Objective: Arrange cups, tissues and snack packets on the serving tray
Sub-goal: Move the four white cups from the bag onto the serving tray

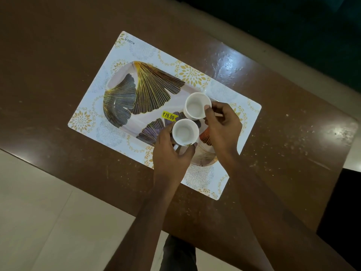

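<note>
An oval serving tray (pixel 125 79) printed with dark and gold leaves lies on a white patterned placemat (pixel 125 44). Two empty white cups stand over its right half. My left hand (pixel 172 153) grips the nearer cup (pixel 184 132) from the side, fingers curled round it. My right hand (pixel 222 124) holds the farther cup (pixel 197 106), thumb on its rim. A yellow price sticker (pixel 169 116) sits on the tray just left of the cups. I see no tissues or snack packets.
The placemat lies on a brown table (pixel 58 65) that runs diagonally, its near edge (pixel 78 169) above a pale tiled floor (pixel 48 222). A dark area (pixel 312 26) lies beyond the table's far edge.
</note>
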